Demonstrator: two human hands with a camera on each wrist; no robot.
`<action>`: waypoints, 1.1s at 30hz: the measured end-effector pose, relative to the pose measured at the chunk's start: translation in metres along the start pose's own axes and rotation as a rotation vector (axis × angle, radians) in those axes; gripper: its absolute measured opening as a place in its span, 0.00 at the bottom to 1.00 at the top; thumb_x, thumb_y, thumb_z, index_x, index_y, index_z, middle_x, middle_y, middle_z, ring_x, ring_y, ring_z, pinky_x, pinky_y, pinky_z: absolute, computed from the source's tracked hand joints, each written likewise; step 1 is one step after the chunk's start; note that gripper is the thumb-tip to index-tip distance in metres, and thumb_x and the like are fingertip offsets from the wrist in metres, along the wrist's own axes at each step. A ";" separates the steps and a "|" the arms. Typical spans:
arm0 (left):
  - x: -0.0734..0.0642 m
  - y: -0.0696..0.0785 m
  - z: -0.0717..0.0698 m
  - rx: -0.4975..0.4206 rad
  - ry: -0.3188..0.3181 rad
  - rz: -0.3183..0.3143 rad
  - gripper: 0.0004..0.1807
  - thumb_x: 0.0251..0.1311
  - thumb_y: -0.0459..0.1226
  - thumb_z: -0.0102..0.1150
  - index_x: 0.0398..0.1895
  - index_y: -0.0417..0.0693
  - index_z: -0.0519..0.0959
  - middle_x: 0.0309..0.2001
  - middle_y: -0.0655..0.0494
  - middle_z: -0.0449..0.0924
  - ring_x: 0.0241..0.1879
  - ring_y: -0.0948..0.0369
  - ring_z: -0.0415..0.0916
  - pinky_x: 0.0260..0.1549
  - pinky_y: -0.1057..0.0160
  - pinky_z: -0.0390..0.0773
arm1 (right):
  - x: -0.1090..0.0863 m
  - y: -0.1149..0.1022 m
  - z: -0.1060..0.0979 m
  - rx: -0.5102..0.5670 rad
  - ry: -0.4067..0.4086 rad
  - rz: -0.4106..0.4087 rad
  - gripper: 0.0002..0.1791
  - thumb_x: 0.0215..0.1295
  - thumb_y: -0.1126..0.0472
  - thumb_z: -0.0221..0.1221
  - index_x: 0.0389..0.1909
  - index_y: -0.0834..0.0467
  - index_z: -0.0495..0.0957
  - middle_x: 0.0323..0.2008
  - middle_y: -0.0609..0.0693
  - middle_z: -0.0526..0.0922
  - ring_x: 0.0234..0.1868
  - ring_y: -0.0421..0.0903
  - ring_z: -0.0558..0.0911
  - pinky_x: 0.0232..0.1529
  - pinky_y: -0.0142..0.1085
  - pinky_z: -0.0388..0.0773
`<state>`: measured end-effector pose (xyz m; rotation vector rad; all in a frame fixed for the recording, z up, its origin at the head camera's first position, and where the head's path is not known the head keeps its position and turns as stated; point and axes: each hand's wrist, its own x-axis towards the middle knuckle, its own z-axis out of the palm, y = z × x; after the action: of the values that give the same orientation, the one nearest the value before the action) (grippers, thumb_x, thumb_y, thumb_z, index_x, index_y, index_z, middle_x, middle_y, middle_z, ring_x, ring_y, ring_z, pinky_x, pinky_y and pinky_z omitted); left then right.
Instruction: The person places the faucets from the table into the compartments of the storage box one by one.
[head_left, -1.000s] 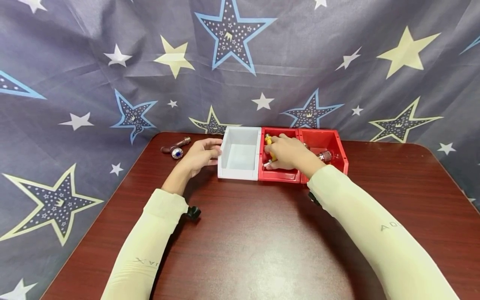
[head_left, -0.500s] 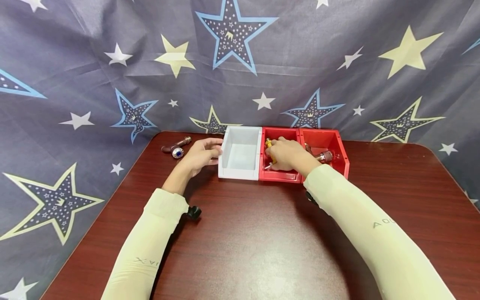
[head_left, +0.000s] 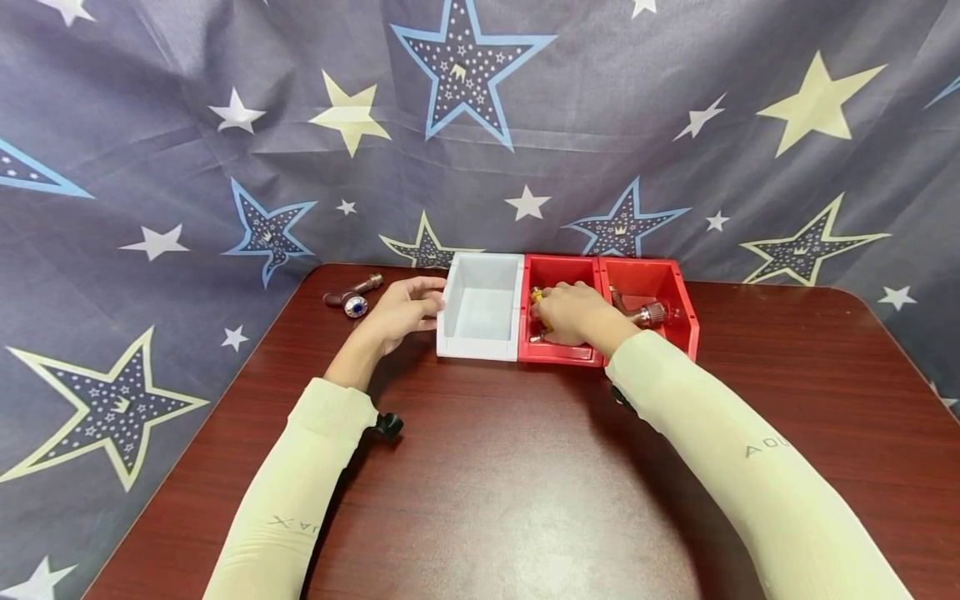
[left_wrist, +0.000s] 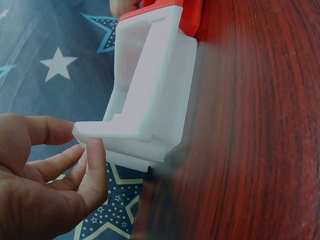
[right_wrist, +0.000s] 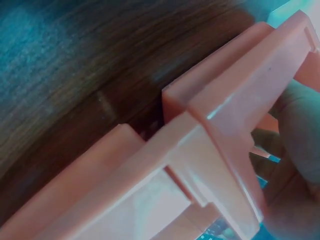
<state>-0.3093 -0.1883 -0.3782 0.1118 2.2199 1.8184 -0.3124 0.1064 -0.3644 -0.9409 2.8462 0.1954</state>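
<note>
In the head view, the left hand [head_left: 403, 315] is at the left side of a white plastic bin [head_left: 480, 346]. Its fingertips touch the wall and rim, as the left wrist view also shows. The right hand [head_left: 576, 312] reaches down into the middle red bin [head_left: 558, 353]. Its curled fingers hold a yellow piece with a brass-coloured end [head_left: 536, 295], mostly covered by the hand. A small silvery tip [head_left: 536, 337] shows below the fingers. The right wrist view shows the right hand [right_wrist: 295, 150] behind red bin walls, with the held piece largely hidden.
A second red bin [head_left: 686, 329] adjoins on the right, with metal pipe fittings [head_left: 649, 314] inside. Left of the left hand, a metal fitting with a blue-centred knob [head_left: 355, 305] lies on the brown table [head_left: 480, 467]. A star-patterned cloth [head_left: 480, 183] hangs behind.
The right hand has sunk slightly deeper into the middle red bin, and the yellow piece has gone down with it. The left hand has stayed at the white bin.
</note>
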 end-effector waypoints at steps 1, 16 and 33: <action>0.000 0.000 0.000 -0.001 0.000 0.000 0.25 0.71 0.27 0.50 0.70 0.39 0.70 0.62 0.32 0.70 0.55 0.47 0.74 0.53 0.50 0.81 | 0.000 0.000 0.000 0.004 -0.002 0.000 0.21 0.63 0.51 0.69 0.54 0.54 0.85 0.61 0.60 0.80 0.57 0.60 0.77 0.61 0.58 0.73; -0.001 -0.002 0.000 0.009 0.000 0.000 0.25 0.71 0.27 0.50 0.70 0.39 0.70 0.62 0.33 0.70 0.53 0.49 0.75 0.50 0.54 0.83 | -0.004 0.004 -0.007 0.092 -0.007 -0.037 0.19 0.63 0.47 0.70 0.49 0.54 0.84 0.47 0.56 0.82 0.49 0.55 0.79 0.53 0.51 0.80; -0.001 -0.002 -0.002 0.006 -0.006 0.005 0.25 0.71 0.28 0.51 0.71 0.40 0.70 0.62 0.34 0.71 0.52 0.51 0.76 0.50 0.54 0.83 | -0.034 0.005 -0.020 0.083 0.136 -0.060 0.29 0.63 0.48 0.70 0.63 0.55 0.80 0.52 0.57 0.82 0.53 0.58 0.77 0.57 0.57 0.77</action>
<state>-0.3087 -0.1904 -0.3796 0.1239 2.2225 1.8118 -0.2897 0.1269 -0.3387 -1.0598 2.9170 0.0061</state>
